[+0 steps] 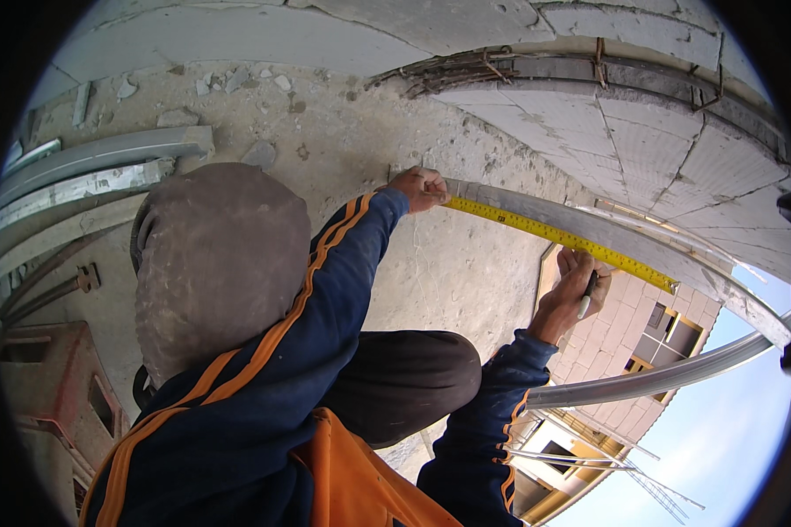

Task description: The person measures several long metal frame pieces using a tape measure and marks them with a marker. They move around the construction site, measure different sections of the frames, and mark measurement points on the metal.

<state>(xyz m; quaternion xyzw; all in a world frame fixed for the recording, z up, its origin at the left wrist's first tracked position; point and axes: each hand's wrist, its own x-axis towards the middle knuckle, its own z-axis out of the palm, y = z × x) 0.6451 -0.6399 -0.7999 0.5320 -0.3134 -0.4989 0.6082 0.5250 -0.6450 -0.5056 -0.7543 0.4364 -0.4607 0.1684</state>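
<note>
A yellow tape measure (518, 221) is stretched along a long grey metal profile (523, 201). My left hand (422, 188) is closed on the tape at the upper-left end of its visible stretch; whether the case is in that hand is hidden. Farther right, the tape's free end lies against the profile. My right hand (571, 297) is closed round a marker (586, 304) with a dark cap and pale barrel. The fingertips of that hand touch the tape's lower edge, partway along it.
At left, several metal profiles (105, 154) lie on the dusty concrete floor (325, 114), with rubble near them. A worn reddish crate (57, 378) stands at lower left. A block wall (642, 140) with exposed rebar (492, 66) rises at upper right. Another curved-looking profile (659, 378) crosses at lower right.
</note>
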